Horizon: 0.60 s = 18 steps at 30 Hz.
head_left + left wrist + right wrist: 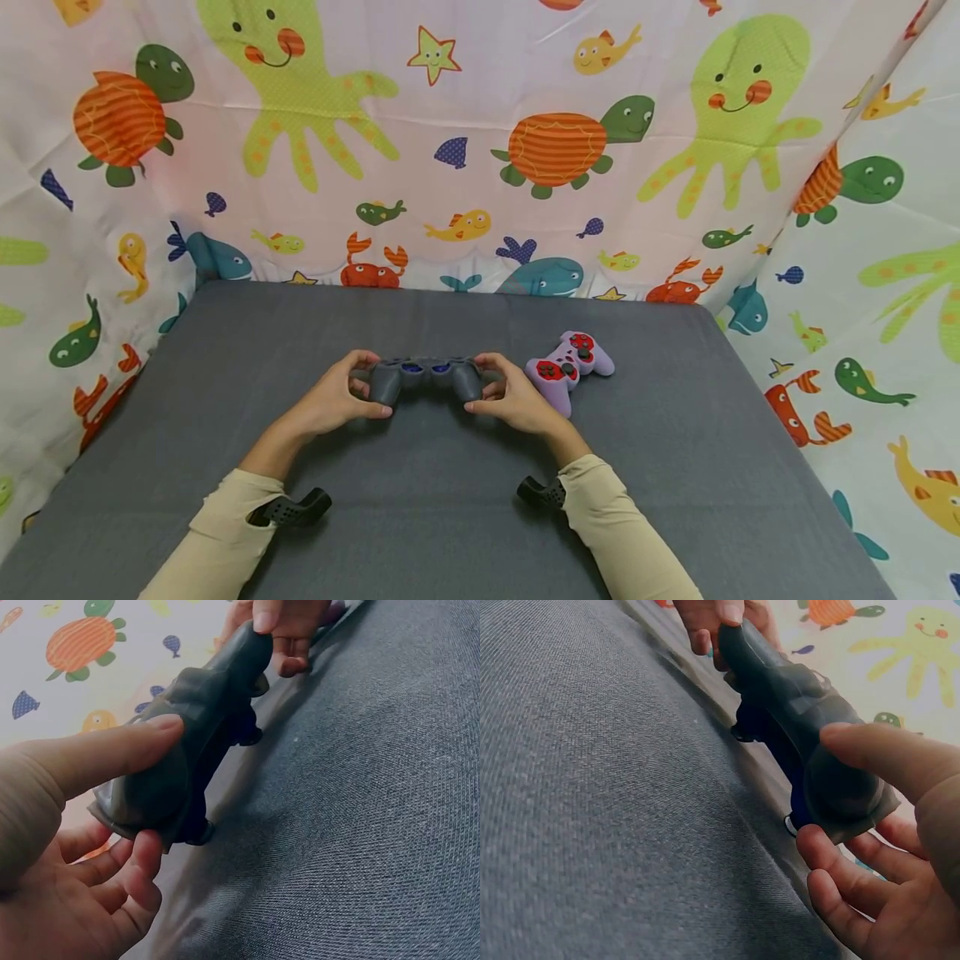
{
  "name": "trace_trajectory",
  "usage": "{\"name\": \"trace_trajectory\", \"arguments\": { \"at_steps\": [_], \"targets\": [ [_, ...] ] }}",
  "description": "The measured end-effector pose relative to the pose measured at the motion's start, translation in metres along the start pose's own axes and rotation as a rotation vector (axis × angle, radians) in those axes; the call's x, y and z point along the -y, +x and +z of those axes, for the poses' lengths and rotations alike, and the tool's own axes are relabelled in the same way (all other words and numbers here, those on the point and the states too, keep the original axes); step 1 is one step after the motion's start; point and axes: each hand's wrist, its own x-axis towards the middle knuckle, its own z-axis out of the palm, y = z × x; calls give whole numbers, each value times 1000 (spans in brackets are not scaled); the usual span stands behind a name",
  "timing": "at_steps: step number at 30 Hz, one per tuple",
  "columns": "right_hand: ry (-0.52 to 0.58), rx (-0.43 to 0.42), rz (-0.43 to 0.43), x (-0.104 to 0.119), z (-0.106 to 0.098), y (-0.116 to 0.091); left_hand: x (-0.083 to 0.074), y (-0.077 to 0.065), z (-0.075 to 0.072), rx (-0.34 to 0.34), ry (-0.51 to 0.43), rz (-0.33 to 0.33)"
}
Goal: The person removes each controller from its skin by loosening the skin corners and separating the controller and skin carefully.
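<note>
A game controller (386,383) is held between both hands over the middle of the grey table. It looks dark blue, with a dark grey rubbery cover (157,791) around it whose loose edge sticks out near the fingers. My left hand (337,396) pinches the left end, thumb on one face and fingertips on the other. On the opposite end, my right hand (517,398) pinches in the same way, its thumb (855,742) pressing the cover. A purple controller (553,392) with red patches lies on the table just beyond the right hand.
The table (420,517) has a grey cloth top. A white curtain (465,100) printed with sea animals hangs behind it and along both sides. Black wrist straps (300,507) stick out from the beige sleeves (225,533).
</note>
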Motion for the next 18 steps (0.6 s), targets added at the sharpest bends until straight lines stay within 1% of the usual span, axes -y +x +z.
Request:
{"name": "trace_trajectory", "arguments": {
  "at_steps": [13, 18],
  "targets": [
    [17, 18, 5, 1, 0, -2, 4, -2, -3, 33, -113, -25],
    [31, 7, 6, 0, -1, -1, 4, 0, -2, 31, -126, -42]
  ]
}}
